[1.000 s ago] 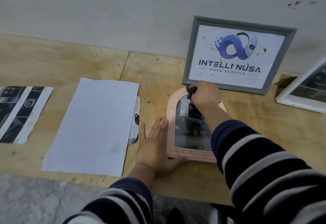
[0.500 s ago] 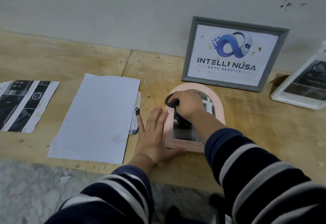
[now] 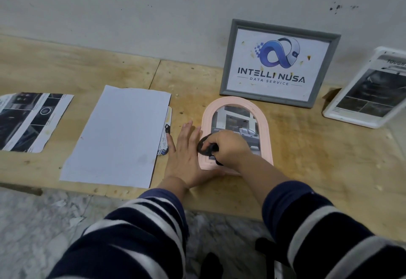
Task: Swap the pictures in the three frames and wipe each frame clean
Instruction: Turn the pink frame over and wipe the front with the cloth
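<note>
A pink arched frame [image 3: 267, 133] with a car picture lies flat on the wooden bench. My right hand [image 3: 230, 146] grips a black cloth [image 3: 205, 146] and presses it on the frame's lower left edge. Flat on the bench, my left hand [image 3: 186, 157] has straight fingers along the frame's left side and its thumb at the bottom edge. A grey frame [image 3: 279, 65] with a logo print leans on the wall behind. At the far right leans a white frame [image 3: 362, 94] with dark photos.
A white sheet [image 3: 118, 138] lies left of my hands, covering another print whose edge [image 3: 165, 138] shows. A dark photo print [image 3: 28, 122] lies at the far left. The bench's front edge [image 3: 131, 190] drops to a marble floor.
My right hand has wiped the cloth from the top of the pink frame down its left side to the lower left. My left hand has stayed in place.
</note>
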The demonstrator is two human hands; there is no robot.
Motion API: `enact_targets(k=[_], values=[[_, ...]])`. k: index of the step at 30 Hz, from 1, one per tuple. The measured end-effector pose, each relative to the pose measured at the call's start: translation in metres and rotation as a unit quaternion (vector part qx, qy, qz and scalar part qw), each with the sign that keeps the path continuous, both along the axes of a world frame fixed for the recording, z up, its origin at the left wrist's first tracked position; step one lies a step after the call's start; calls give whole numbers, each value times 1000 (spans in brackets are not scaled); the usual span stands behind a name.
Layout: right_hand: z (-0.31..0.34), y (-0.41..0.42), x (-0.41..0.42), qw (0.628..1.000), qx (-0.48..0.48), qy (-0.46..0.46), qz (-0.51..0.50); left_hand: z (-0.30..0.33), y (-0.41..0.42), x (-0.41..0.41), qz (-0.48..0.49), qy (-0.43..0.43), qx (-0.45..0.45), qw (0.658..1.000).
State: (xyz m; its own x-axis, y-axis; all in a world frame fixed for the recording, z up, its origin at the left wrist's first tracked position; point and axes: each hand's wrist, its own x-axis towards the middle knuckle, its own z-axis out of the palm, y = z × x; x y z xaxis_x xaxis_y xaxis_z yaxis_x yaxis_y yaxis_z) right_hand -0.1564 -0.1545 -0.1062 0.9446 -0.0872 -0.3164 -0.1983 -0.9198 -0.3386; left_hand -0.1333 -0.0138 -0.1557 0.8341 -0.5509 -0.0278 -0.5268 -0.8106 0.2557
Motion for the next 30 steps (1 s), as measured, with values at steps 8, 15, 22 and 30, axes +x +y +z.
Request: enact_targets(k=[8, 15, 22, 30], values=[[24, -6, -17, 992, 111, -15, -64, -2, 12, -15, -12, 21, -12, 1000], [25, -16, -13, 984, 90, -62, -140, -4, 25, -16, -10, 44, -8, 999], [26, -19, 31, 988, -54, -87, -117, -11, 25, -18, -9, -8, -18, 1000], [5, -9, 70, 967, -248, -57, 9, -7, 22, -15, 16, 17, -6, 1000]])
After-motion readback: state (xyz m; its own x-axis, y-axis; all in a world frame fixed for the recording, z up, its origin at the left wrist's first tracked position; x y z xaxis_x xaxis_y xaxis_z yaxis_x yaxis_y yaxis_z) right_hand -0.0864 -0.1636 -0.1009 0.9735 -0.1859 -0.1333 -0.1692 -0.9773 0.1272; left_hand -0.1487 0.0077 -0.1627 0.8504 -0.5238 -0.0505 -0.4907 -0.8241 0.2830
